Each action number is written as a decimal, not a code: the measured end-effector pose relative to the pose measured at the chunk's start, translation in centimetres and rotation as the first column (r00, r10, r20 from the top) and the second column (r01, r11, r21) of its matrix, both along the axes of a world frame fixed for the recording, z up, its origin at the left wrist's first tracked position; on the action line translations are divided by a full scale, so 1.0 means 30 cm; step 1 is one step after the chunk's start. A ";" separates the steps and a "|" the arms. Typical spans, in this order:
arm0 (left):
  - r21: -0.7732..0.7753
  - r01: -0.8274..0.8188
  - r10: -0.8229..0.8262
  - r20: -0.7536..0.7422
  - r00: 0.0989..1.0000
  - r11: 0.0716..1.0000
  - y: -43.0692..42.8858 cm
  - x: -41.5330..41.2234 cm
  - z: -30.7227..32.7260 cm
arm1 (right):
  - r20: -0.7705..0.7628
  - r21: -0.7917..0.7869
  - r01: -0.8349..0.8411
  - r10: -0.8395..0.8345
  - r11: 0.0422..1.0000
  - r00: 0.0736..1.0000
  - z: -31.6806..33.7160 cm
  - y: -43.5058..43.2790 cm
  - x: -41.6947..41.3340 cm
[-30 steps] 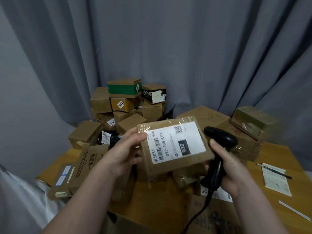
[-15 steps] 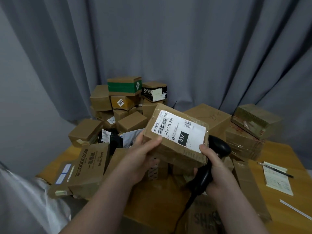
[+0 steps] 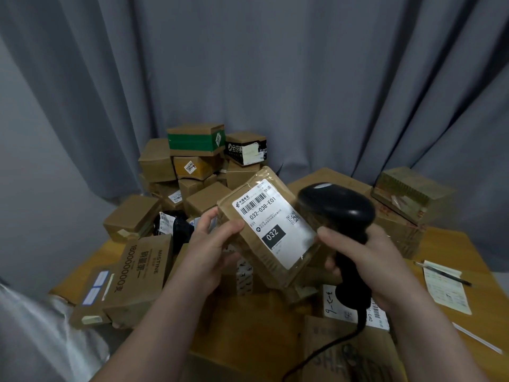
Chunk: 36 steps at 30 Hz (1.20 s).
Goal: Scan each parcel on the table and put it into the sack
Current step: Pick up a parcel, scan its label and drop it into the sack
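1 parcel [image 3: 271,230] is held above the table [image 3: 264,321], tilted, with its white label facing up. The left hand [image 3: 209,244] pinches its left edge, thumb on top and fingers underneath. The right hand [image 3: 366,266] is curled round the handle of a black scanner [image 3: 336,213], whose head sits just beside the label's right edge.

My reading is that this parcel is at the scanning step. Whether the code has registered cannot be told.

It has yet to go into the sack. The pale cloth [image 3: 35,343] at the lower left may be that sack, but its mouth is out of view.

Much is left. A pile of boxes [image 3: 192,166] is stacked at the back, and more cartons lie to both sides, so the job looks far from finished.
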<state>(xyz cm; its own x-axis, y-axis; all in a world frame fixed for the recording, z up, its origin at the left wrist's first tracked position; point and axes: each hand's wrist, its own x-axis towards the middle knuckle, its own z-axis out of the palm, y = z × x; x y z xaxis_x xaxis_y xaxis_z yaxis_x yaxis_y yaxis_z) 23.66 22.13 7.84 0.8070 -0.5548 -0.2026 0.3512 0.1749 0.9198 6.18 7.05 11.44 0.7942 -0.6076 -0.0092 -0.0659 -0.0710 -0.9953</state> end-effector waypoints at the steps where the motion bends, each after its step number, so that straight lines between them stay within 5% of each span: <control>1: 0.000 0.009 -0.009 0.007 1.000 1.000 -0.001 0.004 0.000 | -0.019 -0.050 -0.065 0.064 0.997 0.998 0.013 0.009 0.001; 9: 0.012 0.015 -0.016 0.075 0.997 1.000 0.023 0.023 0.011 | -0.059 -0.155 -0.323 0.317 0.934 0.946 0.037 0.040 0.009; 23: 0.006 -0.015 0.014 0.068 0.998 1.000 0.086 0.037 0.016 | -0.033 -0.117 -0.361 0.359 0.925 0.933 0.042 0.058 0.021; 36: 0.094 -0.207 0.196 0.110 0.974 0.974 0.419 0.208 0.010 | -0.147 0.041 -0.391 0.393 0.919 0.908 0.024 0.304 0.217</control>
